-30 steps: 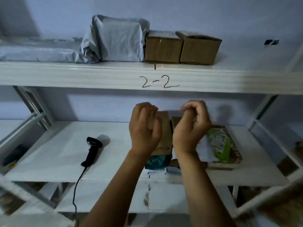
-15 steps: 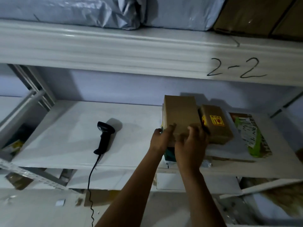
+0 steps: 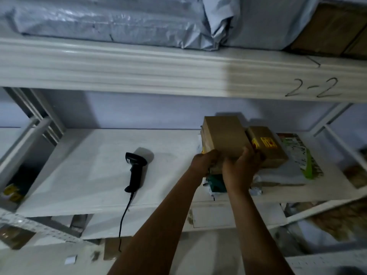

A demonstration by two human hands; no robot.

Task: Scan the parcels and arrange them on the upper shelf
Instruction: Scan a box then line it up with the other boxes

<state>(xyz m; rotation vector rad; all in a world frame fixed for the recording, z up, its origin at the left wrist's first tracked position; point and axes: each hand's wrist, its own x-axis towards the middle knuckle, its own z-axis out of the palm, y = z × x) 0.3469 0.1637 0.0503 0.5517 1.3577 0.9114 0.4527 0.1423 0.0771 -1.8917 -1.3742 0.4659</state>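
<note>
A plain brown cardboard box (image 3: 224,136) sits on top of a pile of parcels on the lower shelf (image 3: 95,175). My left hand (image 3: 203,161) grips its near left corner and my right hand (image 3: 241,167) grips its near right edge. A smaller brown box with a yellow label (image 3: 267,145) lies right beside it. A black corded scanner (image 3: 135,169) lies on the lower shelf to the left of my hands. The upper shelf (image 3: 178,70), marked "2-2", carries grey plastic mailer bags (image 3: 111,18) and brown boxes (image 3: 333,28).
Under the brown box are a teal packet (image 3: 217,183) and white mailers. A green-and-white printed parcel (image 3: 299,155) lies at the right end of the lower shelf. White metal uprights (image 3: 35,116) frame the left side. The scanner's cord (image 3: 124,215) hangs over the shelf's front edge.
One second ago my hands were raised with the box in front of the shelf; now they hold it low on the parcel pile. The view has shifted left and down.
</note>
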